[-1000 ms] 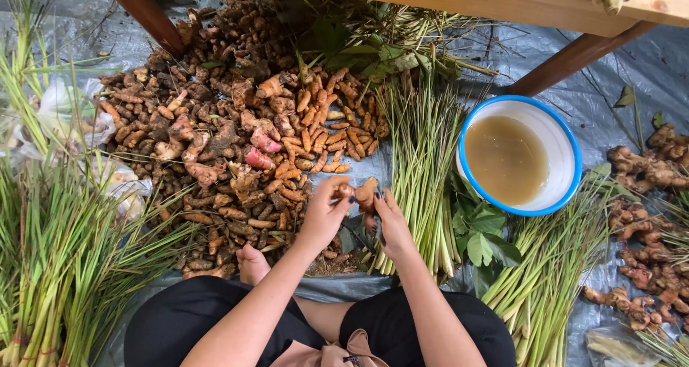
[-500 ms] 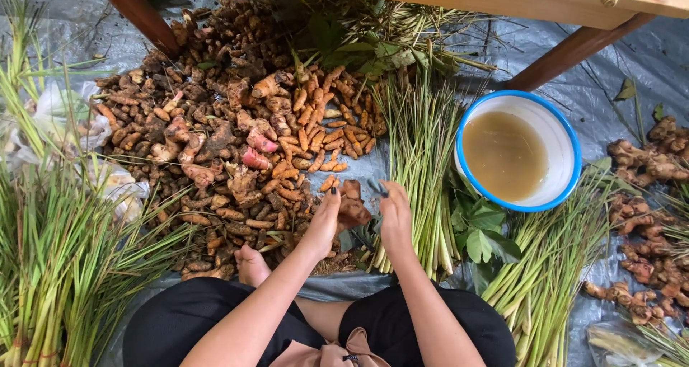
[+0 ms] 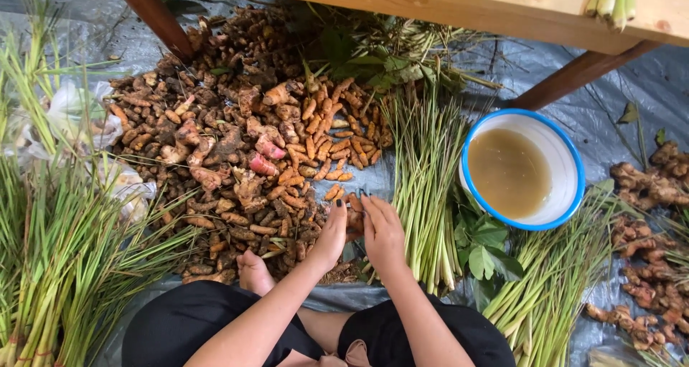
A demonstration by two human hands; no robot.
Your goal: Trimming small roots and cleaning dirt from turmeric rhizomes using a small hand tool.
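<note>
On the grey plastic sheet [image 3: 574, 73], both hands press together around a knobbly, earthy orange-brown rhizome [image 3: 354, 216] at the near edge of the root pile [image 3: 237, 159]. Left hand [image 3: 331, 234] and right hand [image 3: 382, 231] have fingers cupped close against it. Its long axis is hidden between the palms.

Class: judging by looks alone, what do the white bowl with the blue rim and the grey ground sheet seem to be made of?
White bowl with the blue rim: probably enamelled metal, going by its glossy smooth wall and thin coloured edge; plastic is possible. Grey ground sheet: likely plastic tarpaulin, creased with a dull sheen.
</note>
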